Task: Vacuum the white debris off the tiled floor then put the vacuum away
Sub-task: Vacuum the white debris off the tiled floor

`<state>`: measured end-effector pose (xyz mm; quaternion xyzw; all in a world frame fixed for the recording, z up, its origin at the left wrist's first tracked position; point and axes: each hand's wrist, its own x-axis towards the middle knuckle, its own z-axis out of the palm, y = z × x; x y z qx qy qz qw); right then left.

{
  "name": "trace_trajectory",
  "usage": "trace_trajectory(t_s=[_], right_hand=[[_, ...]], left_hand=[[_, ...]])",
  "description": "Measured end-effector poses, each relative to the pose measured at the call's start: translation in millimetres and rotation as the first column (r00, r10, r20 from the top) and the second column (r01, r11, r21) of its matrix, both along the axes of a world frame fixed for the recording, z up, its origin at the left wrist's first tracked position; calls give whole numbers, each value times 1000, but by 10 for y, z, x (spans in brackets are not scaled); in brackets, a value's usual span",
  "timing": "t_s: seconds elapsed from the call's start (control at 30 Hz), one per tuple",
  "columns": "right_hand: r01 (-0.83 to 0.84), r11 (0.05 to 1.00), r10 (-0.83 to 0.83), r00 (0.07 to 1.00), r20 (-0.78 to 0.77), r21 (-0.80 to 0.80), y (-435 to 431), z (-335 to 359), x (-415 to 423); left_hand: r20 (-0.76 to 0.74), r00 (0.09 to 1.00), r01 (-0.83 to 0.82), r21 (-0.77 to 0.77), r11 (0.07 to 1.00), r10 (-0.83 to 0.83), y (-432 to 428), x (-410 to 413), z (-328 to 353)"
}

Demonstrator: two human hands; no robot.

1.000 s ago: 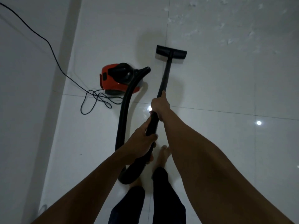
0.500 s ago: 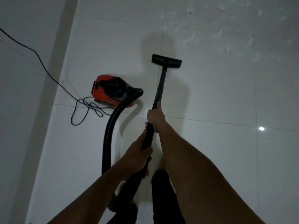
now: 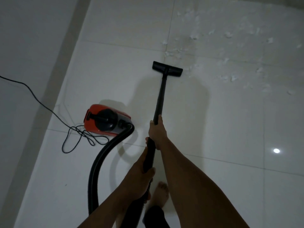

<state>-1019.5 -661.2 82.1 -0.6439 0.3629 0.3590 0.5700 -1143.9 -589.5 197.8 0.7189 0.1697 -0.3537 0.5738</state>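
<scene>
I hold the black vacuum wand (image 3: 160, 99) with both hands. My right hand (image 3: 157, 132) grips it higher up the tube, and my left hand (image 3: 143, 175) grips the lower end near the hose. The flat black nozzle head (image 3: 167, 69) rests on the white tiled floor (image 3: 230, 129), at the near left edge of the white debris (image 3: 228, 56), which is scattered over the tiles beyond and to the right. The red and black vacuum body (image 3: 105, 120) sits on the floor to the left, joined by a curved black hose (image 3: 100, 160).
A black power cord (image 3: 79, 135) lies coiled left of the vacuum body and runs off to the left edge. A grey wall (image 3: 32, 46) with a skirting strip borders the floor on the left. My bare foot (image 3: 160, 193) stands below the hands.
The view has shifted forward, so the vacuum body and nozzle sit lower in the frame. The nozzle has come closer to the debris patch. Both hands keep their grip on the wand.
</scene>
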Motion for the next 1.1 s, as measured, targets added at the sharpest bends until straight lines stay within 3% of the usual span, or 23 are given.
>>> trace_trajectory(t_s=[0.13,0.37,0.73,1.1], right_hand=[[33,997,-34,999,16,71,-109,-70,252],[236,927,-229,972,-57,291,-124,-116,675],[299,912,-310,951,-5,279,80,-182,1609],[343,907,-349,937,-17,246,295,-231,2488]], left_hand=[[57,998,28,3,1000,-28,-70,270,-30],[69,998,12,-35,999,-10,60,707,-104],[79,997,-17,-55,998,21,288,1657,-177],[-16,996,-87,-95,992,86,466,2557,-154]])
